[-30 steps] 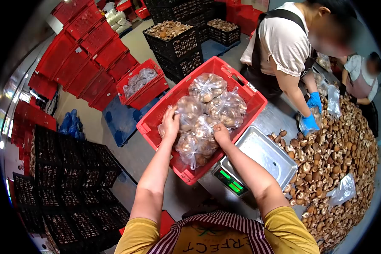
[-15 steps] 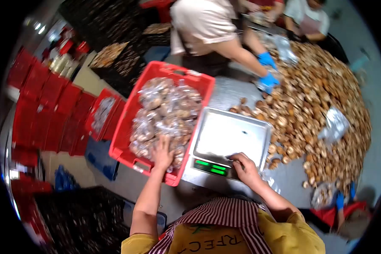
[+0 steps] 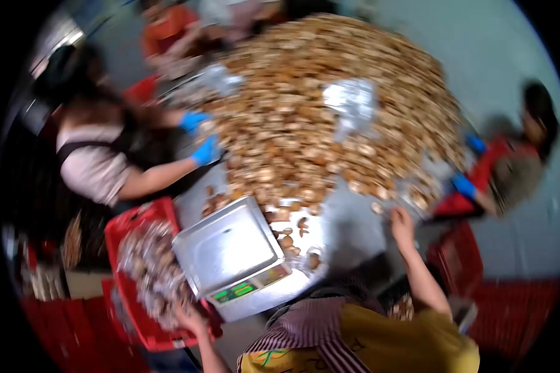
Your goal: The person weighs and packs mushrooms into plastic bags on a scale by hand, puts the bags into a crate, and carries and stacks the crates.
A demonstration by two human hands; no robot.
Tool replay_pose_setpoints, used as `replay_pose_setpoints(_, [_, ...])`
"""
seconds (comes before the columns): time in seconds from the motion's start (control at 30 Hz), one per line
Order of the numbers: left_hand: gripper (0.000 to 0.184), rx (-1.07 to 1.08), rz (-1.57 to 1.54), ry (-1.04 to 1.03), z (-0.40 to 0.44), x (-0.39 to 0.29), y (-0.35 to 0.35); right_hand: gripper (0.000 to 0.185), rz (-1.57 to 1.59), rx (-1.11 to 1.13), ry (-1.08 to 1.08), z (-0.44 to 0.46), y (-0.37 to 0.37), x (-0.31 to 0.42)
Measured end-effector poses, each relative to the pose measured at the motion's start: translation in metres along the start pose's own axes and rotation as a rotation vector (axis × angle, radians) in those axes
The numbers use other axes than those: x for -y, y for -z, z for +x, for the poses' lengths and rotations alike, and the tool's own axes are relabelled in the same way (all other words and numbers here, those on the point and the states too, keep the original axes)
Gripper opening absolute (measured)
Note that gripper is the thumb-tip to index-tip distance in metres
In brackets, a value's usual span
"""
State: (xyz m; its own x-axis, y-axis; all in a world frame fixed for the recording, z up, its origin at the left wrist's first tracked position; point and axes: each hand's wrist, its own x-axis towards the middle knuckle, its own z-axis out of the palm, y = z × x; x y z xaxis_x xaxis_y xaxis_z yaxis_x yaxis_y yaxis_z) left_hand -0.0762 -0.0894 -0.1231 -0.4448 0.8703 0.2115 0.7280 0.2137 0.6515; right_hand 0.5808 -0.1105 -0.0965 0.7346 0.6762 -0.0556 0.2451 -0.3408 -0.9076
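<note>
My left hand (image 3: 191,318) rests on clear plastic bags of mushrooms (image 3: 152,270) in a red crate (image 3: 115,239), its blurred fingers appearing spread. Right of the crate stands a scale with a bare metal pan (image 3: 230,245) and a lit green display (image 3: 233,292). My right hand (image 3: 403,225) is reached out over the table's right part, fingers smeared by motion; whether they hold anything cannot be seen. Just beyond it lies a clear bag with mushrooms (image 3: 418,194), beside a co-worker's blue-gloved hand (image 3: 463,185). A few loose mushrooms (image 3: 286,241) lie right of the scale.
A large mushroom heap (image 3: 305,112) covers the far table, with a crumpled plastic bag (image 3: 350,102) on top. At the left, a co-worker's blue gloves (image 3: 206,151) touch the heap's edge. Red crates (image 3: 457,258) stand low on the right, others (image 3: 62,329) at lower left.
My view has swung to the right. My right hand has left the scale's front edge and reached out to the right. My left hand is still on the bags in the crate.
</note>
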Motion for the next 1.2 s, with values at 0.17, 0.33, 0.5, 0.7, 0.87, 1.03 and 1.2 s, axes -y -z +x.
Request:
replay_pose_setpoints(0.17, [0.019,-0.209,0.149,-0.102,-0.058,-0.034,-0.025,0.016,0.319,0.280,-0.064,0.012,-0.056,-0.074])
replay_pose_setpoints(0.33, [0.022,-0.038,0.076,0.024,-0.137,-0.039,-0.024,0.038,-0.269,0.694,0.205,-0.041,-0.091,0.027])
replay_pose_setpoints(0.5, [0.020,-0.017,0.056,0.240,-0.196,-0.036,-0.001,0.038,-0.264,0.651,0.447,-0.053,-0.145,0.109])
replay_pose_setpoints(0.7, [0.021,-0.050,-0.254,0.388,-0.256,0.064,0.016,0.018,0.304,0.839,0.359,-0.089,-0.253,0.086])
replay_pose_setpoints(0.87, [0.021,-0.117,-0.358,0.593,-0.301,0.146,0.085,0.016,0.224,1.056,0.328,-0.288,-0.301,0.132])
replay_pose_setpoints(1.03, [0.018,-0.438,-0.495,0.933,-0.343,0.199,0.163,0.013,0.052,1.326,0.876,-0.413,-0.323,0.181])
replay_pose_setpoints(1.2, [0.017,-0.584,-0.592,0.900,-0.390,0.254,0.168,0.012,0.020,1.404,0.948,-0.448,-0.355,0.180])
